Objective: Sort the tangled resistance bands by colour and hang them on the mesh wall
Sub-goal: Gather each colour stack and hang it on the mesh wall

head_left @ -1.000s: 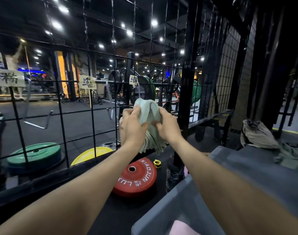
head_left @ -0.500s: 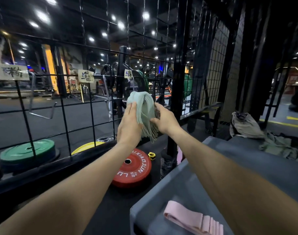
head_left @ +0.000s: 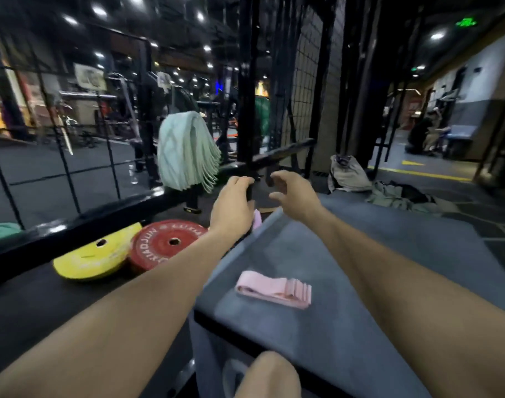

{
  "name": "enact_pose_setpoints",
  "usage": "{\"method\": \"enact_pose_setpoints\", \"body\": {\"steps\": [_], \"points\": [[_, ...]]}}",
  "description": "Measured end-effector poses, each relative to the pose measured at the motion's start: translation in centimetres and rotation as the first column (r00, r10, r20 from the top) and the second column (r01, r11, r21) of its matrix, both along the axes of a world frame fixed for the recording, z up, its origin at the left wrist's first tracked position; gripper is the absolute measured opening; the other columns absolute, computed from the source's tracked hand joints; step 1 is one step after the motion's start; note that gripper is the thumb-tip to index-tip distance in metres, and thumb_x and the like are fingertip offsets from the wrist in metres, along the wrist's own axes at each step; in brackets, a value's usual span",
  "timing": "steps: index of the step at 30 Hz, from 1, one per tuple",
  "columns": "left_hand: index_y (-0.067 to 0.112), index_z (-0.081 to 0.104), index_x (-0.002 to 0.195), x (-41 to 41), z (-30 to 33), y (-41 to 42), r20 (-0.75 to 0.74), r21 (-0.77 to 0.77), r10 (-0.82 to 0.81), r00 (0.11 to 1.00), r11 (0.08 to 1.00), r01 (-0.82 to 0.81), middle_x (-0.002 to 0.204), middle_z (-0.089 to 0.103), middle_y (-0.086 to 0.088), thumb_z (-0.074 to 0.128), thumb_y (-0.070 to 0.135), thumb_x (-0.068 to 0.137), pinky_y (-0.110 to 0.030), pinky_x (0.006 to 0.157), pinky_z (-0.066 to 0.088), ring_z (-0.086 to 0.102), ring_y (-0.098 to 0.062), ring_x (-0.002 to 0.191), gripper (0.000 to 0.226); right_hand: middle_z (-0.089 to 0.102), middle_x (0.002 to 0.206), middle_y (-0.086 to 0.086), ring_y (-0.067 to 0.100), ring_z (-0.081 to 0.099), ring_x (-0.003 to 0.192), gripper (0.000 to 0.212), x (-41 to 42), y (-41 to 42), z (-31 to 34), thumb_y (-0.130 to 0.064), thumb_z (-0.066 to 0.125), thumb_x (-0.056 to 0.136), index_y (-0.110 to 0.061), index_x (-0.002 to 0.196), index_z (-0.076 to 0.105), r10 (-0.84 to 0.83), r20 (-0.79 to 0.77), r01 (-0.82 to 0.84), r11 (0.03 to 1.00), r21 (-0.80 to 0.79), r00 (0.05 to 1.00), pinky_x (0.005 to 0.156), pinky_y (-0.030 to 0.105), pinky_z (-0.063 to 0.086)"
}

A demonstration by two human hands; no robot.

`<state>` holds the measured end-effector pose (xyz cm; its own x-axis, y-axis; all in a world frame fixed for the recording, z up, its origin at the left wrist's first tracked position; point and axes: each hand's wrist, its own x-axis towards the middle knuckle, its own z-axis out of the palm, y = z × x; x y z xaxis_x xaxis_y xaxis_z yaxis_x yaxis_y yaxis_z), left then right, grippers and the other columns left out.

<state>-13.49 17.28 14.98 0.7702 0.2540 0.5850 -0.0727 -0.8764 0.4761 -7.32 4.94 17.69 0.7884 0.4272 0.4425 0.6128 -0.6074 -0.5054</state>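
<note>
Pale green bands (head_left: 185, 150) hang in a thick bundle on the mesh wall (head_left: 81, 156), left of the black post (head_left: 247, 90), their loose ends fanning down and to the right. We see them clear of both hands.

In the head view our left hand (head_left: 232, 206) is stretched forward below and to the right of that bundle, fingers loosely curled, its grip holding nothing. Our right hand (head_left: 293, 196) sits just beside it, apart from it, fingers half bent and spread, grip wide and bare. A dark bar of the rack shows between the two hands; we cannot tell whether the left fingertips touch it.

Nearer to us, a pink band (head_left: 274, 291) lies folded flat on the grey counter (head_left: 389, 254), between our forearms and well apart from the green bundle. A second scrap of pink (head_left: 257, 219) peeks out at the counter's far left edge, just behind the left hand.

On the dark floor left of the counter, a red plate (head_left: 166, 244) leans over a yellow plate (head_left: 90, 259), the two touching. A green plate (head_left: 1, 231) shows at the far left behind the mesh. Far right on the counter lie a grey bag (head_left: 347, 173) and crumpled cloth (head_left: 395, 196). Our knee (head_left: 267, 374) shows at the bottom edge.
</note>
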Motion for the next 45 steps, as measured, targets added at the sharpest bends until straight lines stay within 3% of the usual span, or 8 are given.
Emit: {"method": "enact_pose_setpoints", "body": {"steps": [4,10,15,25,29,34,39,45], "points": [[0.011,0.051,0.127,0.4,-3.2,-5.4,-0.058,-0.049,-0.166,0.984,0.985,0.164,0.127,0.048,-0.010,0.054,0.006,0.088,-0.043,0.094,0.043,0.053,-0.029,0.113,0.040,0.057,0.127,0.011,0.026,0.053,0.117,0.041,-1.4,-6.6,-3.2,-0.009,0.061,0.089,-0.004,0.128,0.052,-0.115,-0.040,0.113,0.993,-0.036,0.993,0.094,0.029,0.039],[0.009,0.052,0.125,2.1,-7.8,-14.4,-0.203,-0.124,-0.361,0.910,0.932,0.342,0.128,0.050,-0.010,0.059,0.009,0.088,-0.035,0.099,0.040,0.051,-0.026,0.117,0.038,0.060,0.121,0.015,0.027,0.055,0.112,0.038,-2.4,-17.4,-7.8,-0.010,0.064,0.086,-0.001,0.122,0.056,-0.311,-0.112,0.301,0.949,-0.097,0.944,0.088,0.025,0.037],[0.006,0.055,0.123,4.2,-11.6,-21.1,-0.258,-0.162,-0.473,0.843,0.881,0.445,0.124,0.054,-0.013,0.062,0.007,0.085,-0.032,0.096,0.041,0.055,-0.028,0.111,0.038,0.060,0.124,0.014,0.028,0.055,0.116,0.038,-2.0,-25.9,-11.5,-0.006,0.063,0.085,-0.003,0.123,0.058,-0.477,-0.189,0.459,0.879,-0.133,0.858,0.095,0.030,0.038],[0.012,0.044,0.131,10.6,-20.0,-27.8,-0.521,-0.226,-0.361,0.773,0.932,0.283,0.132,0.049,-0.014,0.065,0.029,0.084,-0.038,0.095,0.042,0.049,-0.032,0.120,0.055,0.053,0.127,0.015,0.031,0.051,0.116,0.037,2.6,-34.0,-18.4,-0.006,0.054,0.089,-0.008,0.126,0.056,-0.596,-0.157,0.531,0.785,-0.320,0.787,0.095,0.031,0.037],[0.010,0.045,0.124,12.0,-21.2,-29.5,-0.506,-0.231,-0.352,0.788,0.935,0.269,0.128,0.053,-0.015,0.068,0.035,0.079,-0.042,0.090,0.044,0.049,-0.035,0.118,0.057,0.053,0.125,0.015,0.033,0.050,0.113,0.036,3.8,-35.0,-19.8,-0.006,0.055,0.088,-0.010,0.124,0.059,-0.577,-0.095,0.515,0.782,-0.351,0.812,0.094,0.032,0.036],[0.010,0.039,0.133,12.5,-20.9,-30.6,-0.417,-0.299,-0.404,0.814,0.907,0.297,0.133,0.047,-0.011,0.071,0.023,0.079,-0.037,0.093,0.039,0.048,-0.030,0.120,0.064,0.051,0.127,0.013,0.032,0.048,0.115,0.039,4.1,-35.5,-20.2,-0.009,0.057,0.088,-0.011,0.126,0.056,-0.563,-0.104,0.503,0.794,-0.341,0.820,0.093,0.032,0.036],[0.015,0.048,0.123,12.4,-21.0,-31.6,-0.311,-0.382,-0.487,0.816,0.850,0.362,0.124,0.052,-0.003,0.073,0.012,0.073,-0.039,0.091,0.047,0.058,-0.024,0.106,0.056,0.052,0.127,0.010,0.029,0.053,0.113,0.039,4.1,-35.4,-20.5,-0.014,0.059,0.089,-0.015,0.128,0.055,-0.548,-0.156,0.489,0.819,-0.301,0.822,0.095,0.034,0.041],[0.013,0.056,0.115,12.8,-21.2,-31.8,-0.246,-0.391,-0.482,0.841,0.843,0.369,0.116,0.054,-0.003,0.074,0.010,0.072,-0.037,0.089,0.048,0.060,-0.024,0.098,0.047,0.065,0.113,0.010,0.028,0.058,0.105,0.027,4.0,-35.7,-20.1,-0.006,0.056,0.087,-0.011,0.111,0.068,-0.552,-0.135,0.501,0.816,-0.287,0.823,0.090,0.034,0.045]]}}
